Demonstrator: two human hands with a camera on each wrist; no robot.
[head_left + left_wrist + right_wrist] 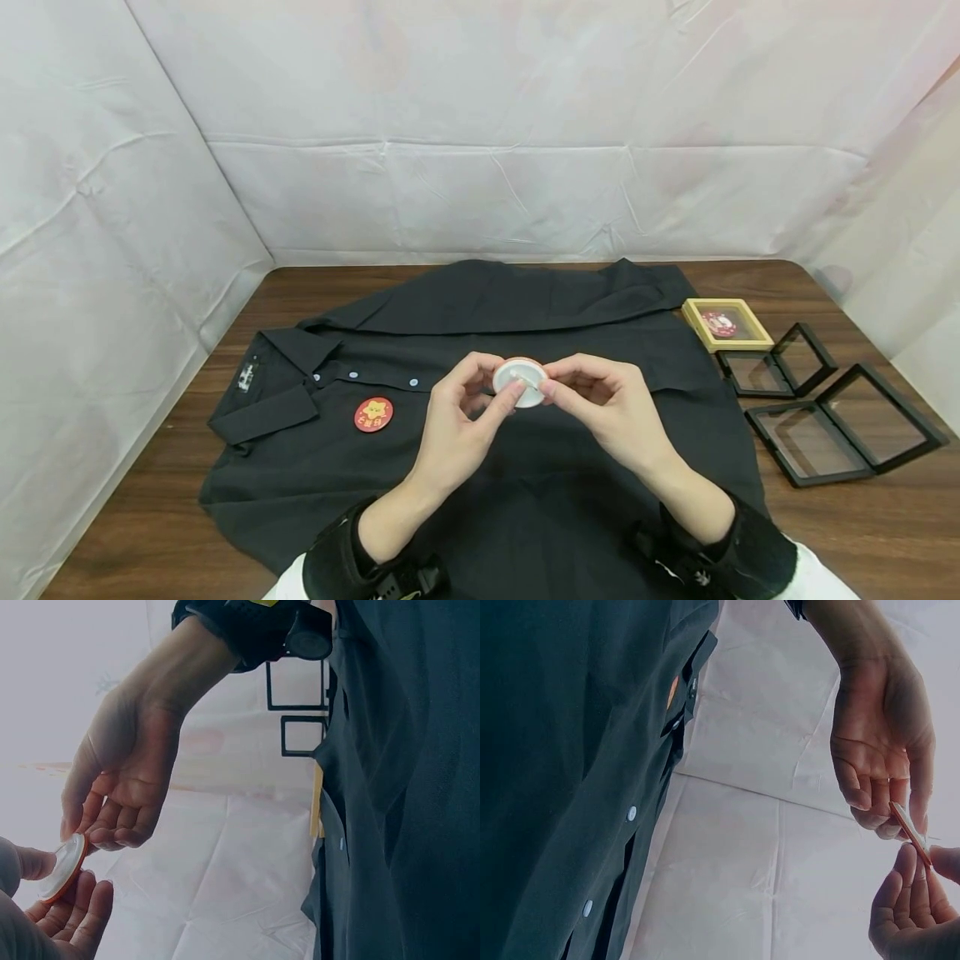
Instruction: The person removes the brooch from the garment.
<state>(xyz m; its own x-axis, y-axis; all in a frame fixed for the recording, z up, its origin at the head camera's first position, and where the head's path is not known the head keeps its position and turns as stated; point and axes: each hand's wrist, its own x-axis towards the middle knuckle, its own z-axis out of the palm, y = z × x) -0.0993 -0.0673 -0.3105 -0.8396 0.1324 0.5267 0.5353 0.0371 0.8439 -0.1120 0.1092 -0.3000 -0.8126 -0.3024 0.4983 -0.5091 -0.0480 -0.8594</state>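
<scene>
A round badge with a white back and an orange-red rim (532,395) was over the middle of the black cloth shirt (532,475), its back toward the head camera. Being a disc, it had no long axis; which way any pin on it pointed was too small to tell. The grip was a narrow pinch from both sides, neither nearer: the left hand (459,423) held the edge toward the shirt's collar, the right hand (611,408) the opposite edge. A round red badge with a yellow figure (372,414) lay on the shirt near its collar. Beside the shirt's far end from the collar, on the brown wooden desk (150,508), were a yellow-framed clear box (731,344) and two opened black frames with clear panes (846,439).
</scene>
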